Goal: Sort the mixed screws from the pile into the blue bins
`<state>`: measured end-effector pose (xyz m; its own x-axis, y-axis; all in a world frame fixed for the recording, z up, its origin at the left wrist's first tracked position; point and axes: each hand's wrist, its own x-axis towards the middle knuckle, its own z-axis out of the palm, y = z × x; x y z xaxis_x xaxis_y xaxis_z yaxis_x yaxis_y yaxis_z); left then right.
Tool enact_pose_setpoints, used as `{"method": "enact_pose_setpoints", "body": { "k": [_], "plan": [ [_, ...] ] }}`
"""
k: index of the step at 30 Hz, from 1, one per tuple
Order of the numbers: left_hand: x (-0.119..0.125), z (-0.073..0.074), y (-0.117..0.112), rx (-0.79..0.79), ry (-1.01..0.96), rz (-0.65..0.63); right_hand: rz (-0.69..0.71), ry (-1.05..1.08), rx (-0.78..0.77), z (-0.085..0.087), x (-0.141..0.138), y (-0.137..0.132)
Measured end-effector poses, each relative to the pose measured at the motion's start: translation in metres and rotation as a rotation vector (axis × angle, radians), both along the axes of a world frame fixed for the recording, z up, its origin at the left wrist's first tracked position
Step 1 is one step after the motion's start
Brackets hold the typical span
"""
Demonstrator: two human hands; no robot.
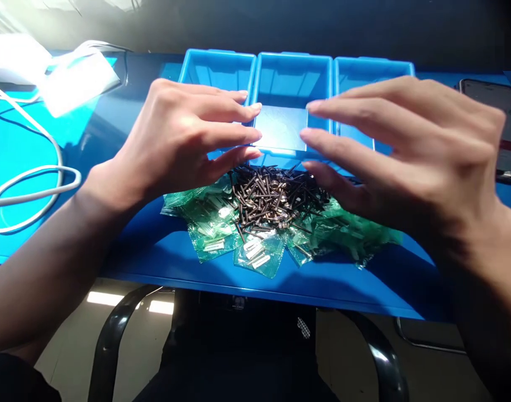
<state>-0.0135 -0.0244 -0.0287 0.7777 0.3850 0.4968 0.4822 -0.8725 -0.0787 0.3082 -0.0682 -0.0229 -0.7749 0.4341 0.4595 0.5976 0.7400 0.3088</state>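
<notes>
My left hand (184, 131) hovers over the front of the left and middle blue bins, fingers stretched and apart, holding nothing. Facing it, my right hand (414, 139) is spread in front of the right bin (375, 64), its fingertips by the middle bin (295, 81). No screw shows between the fingers of either hand. Below them lies a heap of dark screws (263, 195) mixed with some shiny metal pieces. Around the heap are green-tinted clear plastic packets (261, 254) with pale pieces inside. The left bin (219, 64) is partly hidden by my left hand.
A phone (492, 103) lies at the right behind my right hand. White cables (56, 151) loop across the left of the blue table (154, 251), near a brightly lit white object (77, 84). Black chair arms (113, 340) stand below the table's front edge.
</notes>
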Motion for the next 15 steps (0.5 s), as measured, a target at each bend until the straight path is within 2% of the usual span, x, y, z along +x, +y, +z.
{"method": "enact_pose_setpoints", "body": {
  "k": [2,4,6,9,11,13,15],
  "plan": [
    [0.001,0.0,-0.002,-0.024,0.018,0.017,0.169,0.026,0.095,0.001,-0.008,-0.004],
    [0.002,0.0,-0.002,-0.064,0.029,0.027,0.271,0.046,0.076,0.002,-0.019,-0.01],
    [0.003,0.0,0.001,-0.055,0.036,0.02,0.294,0.037,0.031,0.004,-0.03,-0.016],
    [0.003,0.004,0.011,0.01,0.032,-0.037,0.255,-0.006,0.024,0.004,-0.04,-0.02],
    [0.002,0.01,0.006,0.002,0.006,-0.047,0.264,-0.001,0.046,0.003,-0.04,-0.019],
    [-0.002,0.015,-0.022,-0.019,-0.042,-0.031,0.269,0.029,0.063,0.002,-0.038,-0.017],
    [-0.008,0.013,-0.079,-0.03,-0.126,0.015,0.271,0.058,0.085,0.001,-0.036,-0.015]
  ]
}}
